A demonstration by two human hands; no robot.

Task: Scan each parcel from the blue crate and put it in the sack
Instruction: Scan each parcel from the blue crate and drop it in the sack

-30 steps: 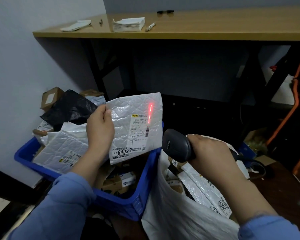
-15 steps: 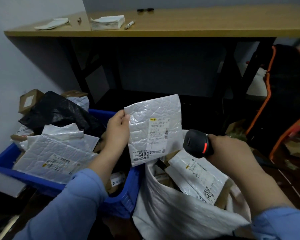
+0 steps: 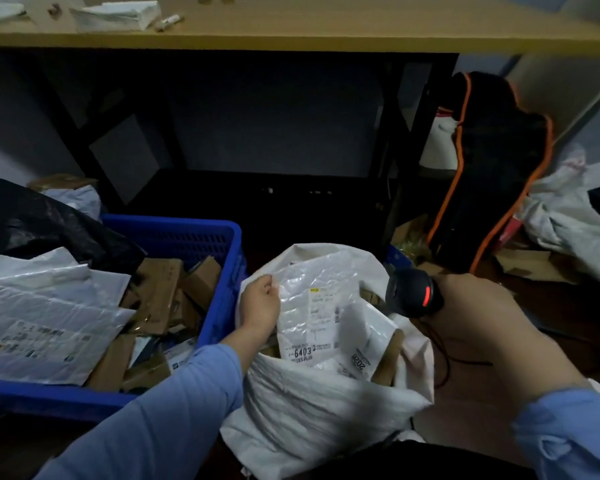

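Left hand [image 3: 260, 303] pinches edge of white bubble-mailer parcel [image 3: 305, 317], label up, already in mouth of white woven sack [image 3: 309, 403]. Right hand [image 3: 471, 313] curls round black handheld scanner [image 3: 413, 294] beside sack. Best: slide parcel below rim before letting go, then reach for blue plastic crate [image 3: 222, 271].

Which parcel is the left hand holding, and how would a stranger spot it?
Find the open white sack right of the blue crate. In its mouth, the left hand pinches the top corner of a crinkled white bubble mailer. Its label reads 6403, while the smaller mailer beside it reads 2028.
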